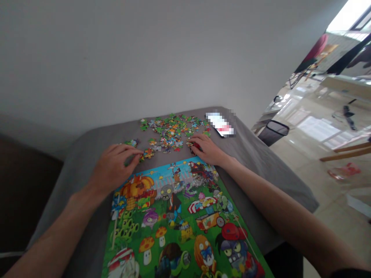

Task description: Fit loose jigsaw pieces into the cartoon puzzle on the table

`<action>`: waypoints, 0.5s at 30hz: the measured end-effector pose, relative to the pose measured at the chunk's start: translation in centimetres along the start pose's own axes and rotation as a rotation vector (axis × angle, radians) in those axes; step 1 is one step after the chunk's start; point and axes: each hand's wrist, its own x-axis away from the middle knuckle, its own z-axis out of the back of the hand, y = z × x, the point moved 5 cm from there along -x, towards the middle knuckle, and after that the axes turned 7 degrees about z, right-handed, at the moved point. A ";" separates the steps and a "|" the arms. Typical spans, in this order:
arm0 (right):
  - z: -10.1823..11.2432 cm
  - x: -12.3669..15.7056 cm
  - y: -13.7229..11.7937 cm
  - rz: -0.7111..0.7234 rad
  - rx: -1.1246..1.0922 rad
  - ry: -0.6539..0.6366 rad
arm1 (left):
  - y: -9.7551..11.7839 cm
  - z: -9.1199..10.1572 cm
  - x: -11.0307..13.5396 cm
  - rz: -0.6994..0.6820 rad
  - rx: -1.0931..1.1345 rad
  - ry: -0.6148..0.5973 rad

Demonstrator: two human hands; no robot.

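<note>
Quietly, the surface [243,150], draped in grey cloth [290,197], stands against a pale wall [174,58], while off to the right a shiny tiled floor [315,154] holds a dark mesh bin [274,133]. Puzzle pieces [174,125] lie heaped along the far side, with a phone [220,124] beside them, its screen blurred out. Nearer the person, a bright cartoon sheet [179,210] lies flat, its near end cut off. Some pieces are partly covered by the hands, and single shapes in the heap are hard to make out. The left hand [111,166] has its thumb and forefinger drawn close at a few pieces; I can't tell whether it pinches one. The right hand [206,148] is loosely curved, fingertips over pieces just beyond the sheet, its grip hidden from me.
</note>
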 end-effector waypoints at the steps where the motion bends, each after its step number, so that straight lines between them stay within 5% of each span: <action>1: 0.1 0.0 0.0 -0.002 -0.006 0.006 | -0.7 -0.1 0.0 0.010 -0.004 0.001; 8: 0.6 -1.0 -0.7 -0.028 0.071 0.054 | -3.2 -0.8 -0.4 0.007 -0.048 0.022; 15: -1.3 -3.8 -2.8 0.030 0.215 -0.028 | -2.7 -1.7 -0.3 -0.056 -0.124 -0.034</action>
